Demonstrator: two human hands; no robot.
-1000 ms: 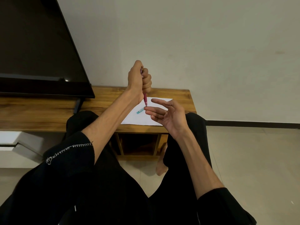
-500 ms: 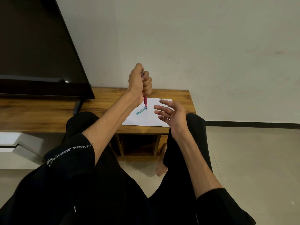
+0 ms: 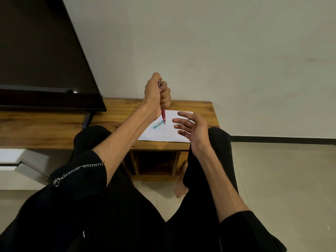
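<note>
My left hand point(image 3: 157, 92) is raised above the wooden table point(image 3: 54, 128) and grips a red pen point(image 3: 163, 114) in a fist, tip pointing down over a white sheet of paper point(image 3: 168, 132). A small teal cap or tube point(image 3: 157, 124) lies on the paper just left of the pen tip. My right hand point(image 3: 190, 127) hovers over the paper's right side with its fingers spread and relaxed, holding nothing.
A large dark TV screen point(image 3: 36, 60) stands on the table's left part, its stand leg point(image 3: 87, 119) close to my left arm. Behind is a plain wall. My black-trousered knees and a bare foot point(image 3: 181, 186) are by the table's open shelf point(image 3: 154, 162); tiled floor lies to the right.
My right hand has drawn away to the right from the pen tip, fingers staying spread. My left hand keeps the pen in nearly the same place.
</note>
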